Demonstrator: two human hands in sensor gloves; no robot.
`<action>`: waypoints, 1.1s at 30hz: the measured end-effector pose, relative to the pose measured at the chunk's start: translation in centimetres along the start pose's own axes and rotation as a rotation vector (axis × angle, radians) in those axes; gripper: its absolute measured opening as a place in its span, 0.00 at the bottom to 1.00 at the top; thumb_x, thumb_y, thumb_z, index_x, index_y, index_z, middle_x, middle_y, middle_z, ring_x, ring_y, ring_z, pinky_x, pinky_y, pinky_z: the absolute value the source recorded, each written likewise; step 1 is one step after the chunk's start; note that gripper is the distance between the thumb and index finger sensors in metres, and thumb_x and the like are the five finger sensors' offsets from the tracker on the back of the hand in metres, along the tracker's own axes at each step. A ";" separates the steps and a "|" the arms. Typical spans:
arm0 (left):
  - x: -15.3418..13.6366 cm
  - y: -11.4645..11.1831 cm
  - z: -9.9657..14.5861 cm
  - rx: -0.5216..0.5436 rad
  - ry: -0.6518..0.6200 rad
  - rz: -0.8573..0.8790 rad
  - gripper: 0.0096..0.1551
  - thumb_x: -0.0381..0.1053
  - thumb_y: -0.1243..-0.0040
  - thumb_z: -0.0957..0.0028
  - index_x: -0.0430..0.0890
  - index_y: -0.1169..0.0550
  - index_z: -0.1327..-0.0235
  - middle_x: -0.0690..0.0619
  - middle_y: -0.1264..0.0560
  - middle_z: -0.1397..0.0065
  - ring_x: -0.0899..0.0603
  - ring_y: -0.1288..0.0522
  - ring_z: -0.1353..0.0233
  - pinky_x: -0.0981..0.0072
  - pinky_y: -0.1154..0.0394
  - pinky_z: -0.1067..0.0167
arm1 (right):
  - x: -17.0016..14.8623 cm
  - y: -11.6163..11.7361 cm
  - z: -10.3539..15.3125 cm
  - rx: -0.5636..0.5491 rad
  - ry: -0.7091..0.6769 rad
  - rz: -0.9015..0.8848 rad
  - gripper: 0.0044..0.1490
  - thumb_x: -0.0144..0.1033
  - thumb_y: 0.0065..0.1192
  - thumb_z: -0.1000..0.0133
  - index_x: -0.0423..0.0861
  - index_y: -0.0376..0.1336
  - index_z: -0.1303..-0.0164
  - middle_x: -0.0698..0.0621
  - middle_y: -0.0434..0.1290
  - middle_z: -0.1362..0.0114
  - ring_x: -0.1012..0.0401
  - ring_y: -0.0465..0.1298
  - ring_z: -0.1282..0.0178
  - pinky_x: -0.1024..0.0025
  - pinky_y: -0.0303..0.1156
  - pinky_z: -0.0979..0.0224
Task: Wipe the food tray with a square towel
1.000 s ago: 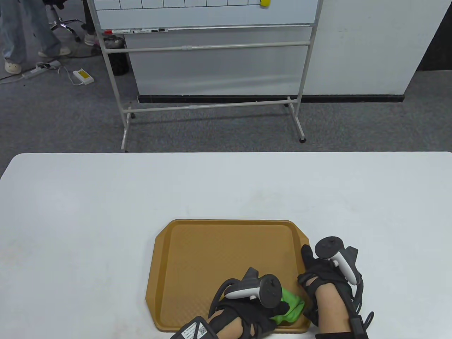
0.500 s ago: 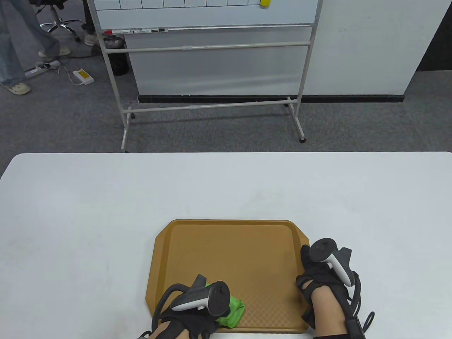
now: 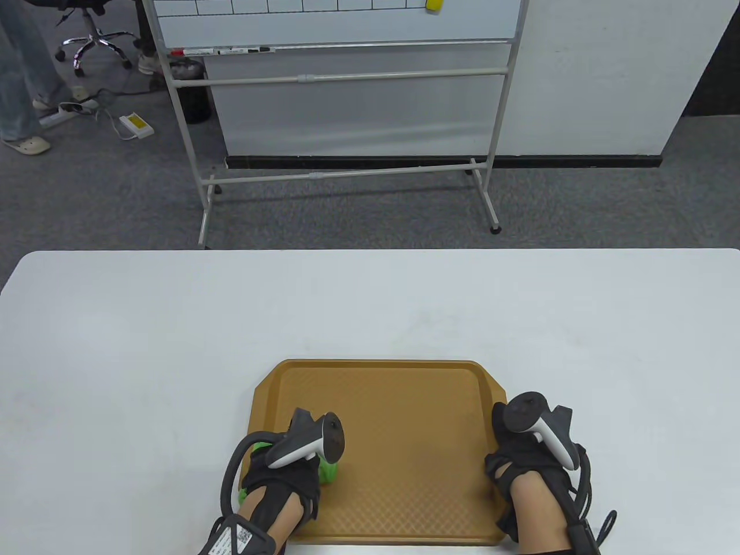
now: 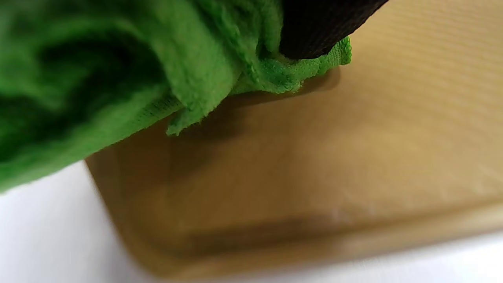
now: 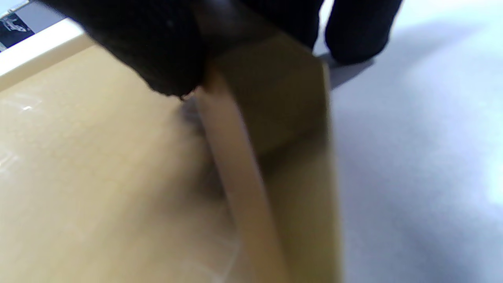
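A tan food tray (image 3: 404, 404) lies on the white table near its front edge. My left hand (image 3: 283, 468) presses a bunched green towel (image 3: 328, 471) on the tray's left side; most of the towel is hidden under the hand. In the left wrist view the towel (image 4: 118, 78) sits against the tray floor (image 4: 334, 157) with a gloved fingertip (image 4: 318, 27) on it. My right hand (image 3: 520, 445) grips the tray's right rim. In the right wrist view its fingers (image 5: 157, 51) clasp the rim (image 5: 243, 165).
The white table (image 3: 370, 306) stretches wide on both sides and behind the tray. A whiteboard on a metal stand (image 3: 347, 87) is on the carpet beyond the table. A person's legs (image 3: 23, 87) and an office chair (image 3: 92, 34) are at the far left.
My left hand has slid the green towel from the tray's front right corner along the front to the left side, then a little farther back. My right hand has stayed on the right rim.
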State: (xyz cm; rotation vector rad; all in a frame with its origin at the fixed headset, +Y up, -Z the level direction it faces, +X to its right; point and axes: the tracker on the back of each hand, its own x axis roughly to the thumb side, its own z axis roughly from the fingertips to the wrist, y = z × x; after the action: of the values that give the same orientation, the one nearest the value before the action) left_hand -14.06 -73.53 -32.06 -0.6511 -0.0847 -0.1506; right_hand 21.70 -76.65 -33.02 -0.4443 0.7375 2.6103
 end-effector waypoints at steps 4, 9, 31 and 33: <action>-0.7 1.1 -2.7 0.058 0.037 0.109 0.33 0.53 0.45 0.43 0.53 0.36 0.22 0.45 0.42 0.14 0.33 0.45 0.18 0.36 0.46 0.27 | -0.1 0.0 0.0 -0.001 -0.009 -0.004 0.55 0.44 0.68 0.46 0.66 0.33 0.24 0.48 0.47 0.15 0.52 0.66 0.31 0.47 0.63 0.28; -1.1 2.8 -5.4 0.080 0.047 0.236 0.32 0.52 0.45 0.43 0.55 0.35 0.23 0.48 0.43 0.14 0.34 0.46 0.18 0.37 0.47 0.26 | 0.0 0.0 -0.1 -0.001 -0.010 0.003 0.55 0.44 0.67 0.46 0.65 0.32 0.24 0.48 0.47 0.15 0.52 0.66 0.31 0.46 0.63 0.28; 13.8 6.5 -10.0 0.074 -0.281 0.364 0.32 0.56 0.44 0.42 0.60 0.36 0.23 0.56 0.51 0.12 0.37 0.51 0.19 0.40 0.48 0.26 | 0.0 0.0 -0.3 -0.017 -0.035 -0.026 0.53 0.38 0.66 0.48 0.63 0.35 0.25 0.45 0.49 0.16 0.50 0.73 0.40 0.52 0.71 0.37; 15.8 6.4 -9.9 0.056 -0.331 0.364 0.32 0.56 0.44 0.42 0.61 0.37 0.22 0.58 0.52 0.12 0.38 0.53 0.19 0.41 0.49 0.26 | 0.1 0.0 -0.3 -0.019 -0.036 -0.024 0.52 0.38 0.65 0.47 0.63 0.35 0.25 0.45 0.50 0.16 0.50 0.73 0.40 0.52 0.71 0.37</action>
State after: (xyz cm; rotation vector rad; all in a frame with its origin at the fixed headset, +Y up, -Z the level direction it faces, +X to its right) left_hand 2.87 -76.29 -41.70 -0.6203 -0.2858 0.3108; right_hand 21.71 -76.80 -33.27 -0.4086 0.6926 2.5975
